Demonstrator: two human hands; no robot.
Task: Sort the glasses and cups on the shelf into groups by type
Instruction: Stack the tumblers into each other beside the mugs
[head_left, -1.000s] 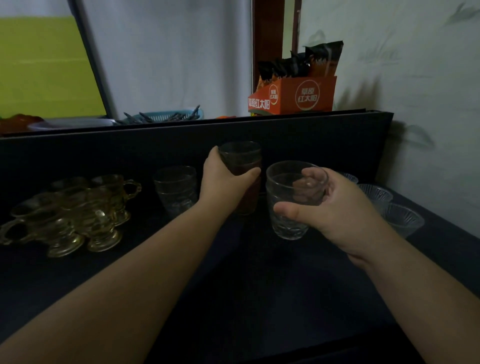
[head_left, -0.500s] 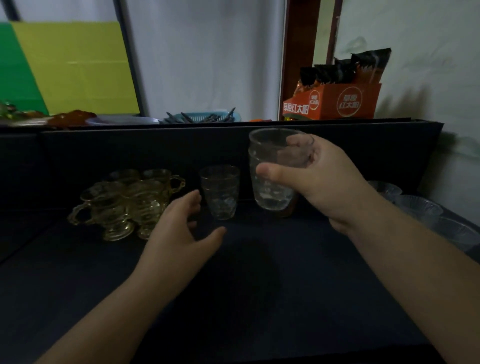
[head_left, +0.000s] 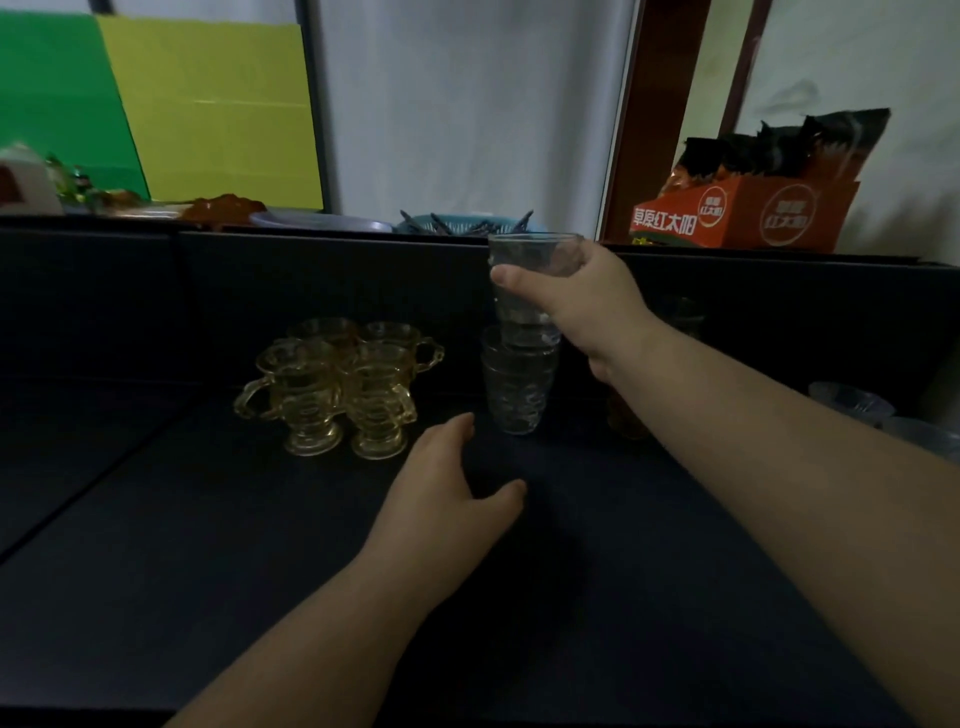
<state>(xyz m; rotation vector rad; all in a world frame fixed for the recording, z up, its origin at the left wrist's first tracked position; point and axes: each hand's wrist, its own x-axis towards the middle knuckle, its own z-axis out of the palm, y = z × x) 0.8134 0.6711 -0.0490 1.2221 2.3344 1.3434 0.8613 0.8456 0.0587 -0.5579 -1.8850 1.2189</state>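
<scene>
Stacking is in hand: the right hand (head_left: 587, 306) grips a clear patterned glass tumbler (head_left: 524, 291) just above the matching clear tumbler stack (head_left: 514, 387). The left hand (head_left: 447, 493) hovers with fingers relaxed, holding nothing. Next move calls for a straight, centred lowering to nest it.

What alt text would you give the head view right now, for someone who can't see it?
The right hand holds a clear glass directly above the stacked clear glasses on a dark shelf. The left hand hovers open near the stack, amber handled cups grouped to its left.

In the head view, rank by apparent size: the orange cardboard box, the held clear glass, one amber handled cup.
1. Orange cardboard box, though farthest away.
2. Clear glass tumbler in the right hand and front amber glass handled cup: too alike to rank.
</scene>
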